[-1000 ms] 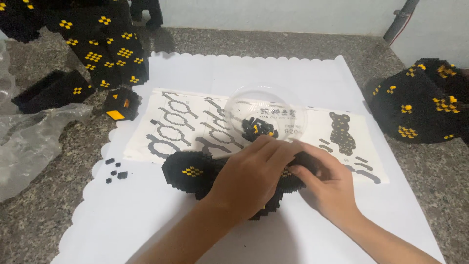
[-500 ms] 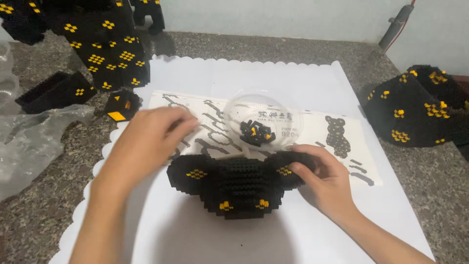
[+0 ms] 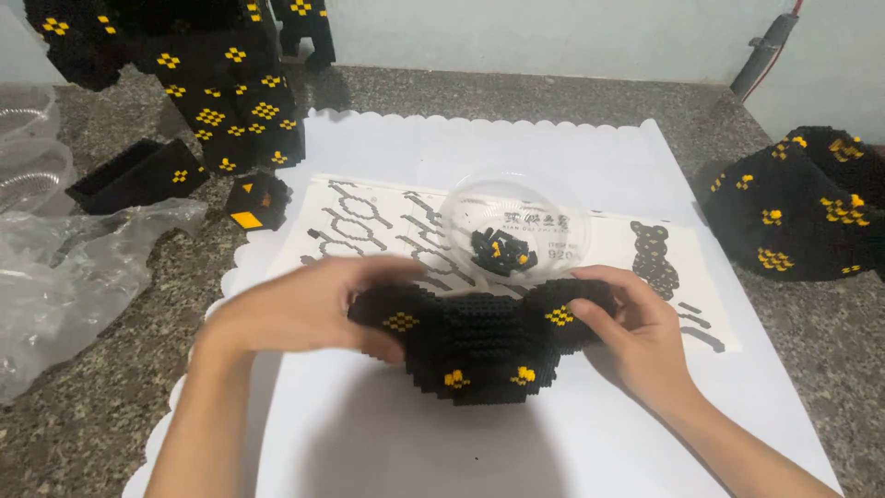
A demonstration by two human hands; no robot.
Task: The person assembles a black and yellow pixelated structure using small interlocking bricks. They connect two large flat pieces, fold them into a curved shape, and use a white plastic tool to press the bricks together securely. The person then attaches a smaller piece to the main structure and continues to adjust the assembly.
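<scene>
Counter [image 3: 553,101]: speckled grey stone, carrying everything here.
White sheet [image 3: 516,148]: scallop-edged, spread over the middle of the counter.
Tall brick model [image 3: 212,83]: black with yellow marks, far left.
Rounded brick model [image 3: 793,207]: same colours, far right, off the sheet.
Plastic wrap [image 3: 83,277]: clear and crumpled, at the left edge.
Diagram page [image 3: 369,221]: lies flat on the white sheet, just beyond the hands.
Eared brick piece [image 3: 484,346]: black with two round lobes and yellow marks, resting on the white sheet, near centre, between both hands.
Clear bowl [image 3: 516,226]: sits on the diagram page, with a few loose bricks [image 3: 502,251] inside.
Left hand [image 3: 304,309]: grip closed over the left lobe, fingers wrapped across its top.
Right hand [image 3: 636,337]: grip narrow, thumb and fingers pinching the right lobe.
Small cube [image 3: 258,201]: black and orange, at the sheet's far-left edge.
Step in hand: by the look of it, steadying and squeezing the eared brick piece from both sides.
Next move calls for: even pressure on both lobes, so that no brick rows pop apart.
</scene>
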